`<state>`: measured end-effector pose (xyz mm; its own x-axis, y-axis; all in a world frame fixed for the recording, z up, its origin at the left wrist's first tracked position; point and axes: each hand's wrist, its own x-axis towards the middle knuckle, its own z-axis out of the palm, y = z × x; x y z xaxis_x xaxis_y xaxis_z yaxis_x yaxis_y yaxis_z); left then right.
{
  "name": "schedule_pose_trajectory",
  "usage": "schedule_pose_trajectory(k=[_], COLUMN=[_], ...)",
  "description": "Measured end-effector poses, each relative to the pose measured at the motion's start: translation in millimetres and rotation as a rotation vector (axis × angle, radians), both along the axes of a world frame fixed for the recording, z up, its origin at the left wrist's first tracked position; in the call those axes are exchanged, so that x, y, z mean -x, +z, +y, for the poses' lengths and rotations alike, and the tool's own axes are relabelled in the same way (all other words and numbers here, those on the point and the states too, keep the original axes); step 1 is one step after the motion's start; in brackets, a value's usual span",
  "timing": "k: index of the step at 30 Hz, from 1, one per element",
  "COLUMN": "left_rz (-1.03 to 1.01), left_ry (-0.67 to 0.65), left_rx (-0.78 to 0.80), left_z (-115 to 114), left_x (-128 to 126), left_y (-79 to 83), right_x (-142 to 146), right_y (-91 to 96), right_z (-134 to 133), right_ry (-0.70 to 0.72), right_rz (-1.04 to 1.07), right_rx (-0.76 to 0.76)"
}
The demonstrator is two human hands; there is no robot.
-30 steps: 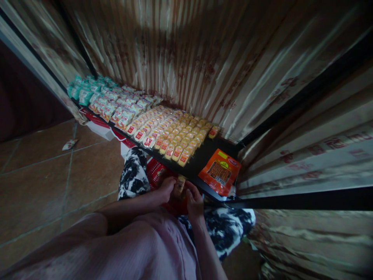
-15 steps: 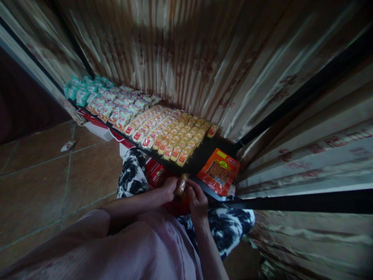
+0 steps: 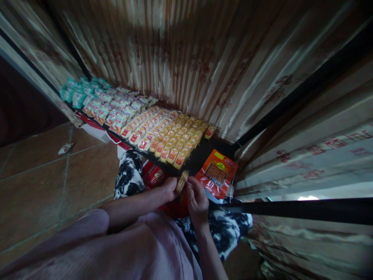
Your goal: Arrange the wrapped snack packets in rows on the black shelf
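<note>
Beside the orange packet (image 3: pixel 218 173), our left grip (image 3: pixel 170 189) pinches the snack (image 3: pixel 182 181), now ridges-up: we're evidently turning it; right grip's (image 3: pixel 198 199) hold unclear.

Dim, shadowed corners; outer edges seem smeared.

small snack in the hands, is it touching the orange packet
Apart: the head view shows fingers of the right hand and some black shelf between the small snack and the orange packet.

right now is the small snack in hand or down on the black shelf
In hand: the left hand grips the small snack, and the right hand is close at its other side.
</note>
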<state>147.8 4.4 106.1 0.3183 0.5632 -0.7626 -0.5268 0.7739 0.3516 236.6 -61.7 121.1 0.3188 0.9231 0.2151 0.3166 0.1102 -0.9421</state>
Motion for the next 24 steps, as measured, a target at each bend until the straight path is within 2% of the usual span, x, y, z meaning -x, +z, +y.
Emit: schedule_pose_trajectory(k=[3,6,13,18,24], left_rz=[0.021,0.064,0.14,0.19,0.192], left_ry=[0.002,0.037,0.111,0.14,0.09], left_rx=[0.021,0.012,-0.075,-0.211,-0.297], left_z=[3.8,5.9,4.5,4.5,5.3], left_x=[-2.8,-5.4,-8.6,-6.3,-5.6], left_y=[14.5,21.5,25.3,32.4,41.9], right_x=[-2.1,-4.0,-12.2,-17.0,-16.6], right_y=[13.3,19.0,5.4,0.2,-3.5], right_z=[3.0,5.6,9.6,12.1,17.6], right_ry=[0.025,0.045,0.038,0.001,-0.038], right_rz=[-0.092,-0.153,-0.169,-0.188,-0.181], right_rx=[-0.062,-0.071,-0.003,0.024,0.064])
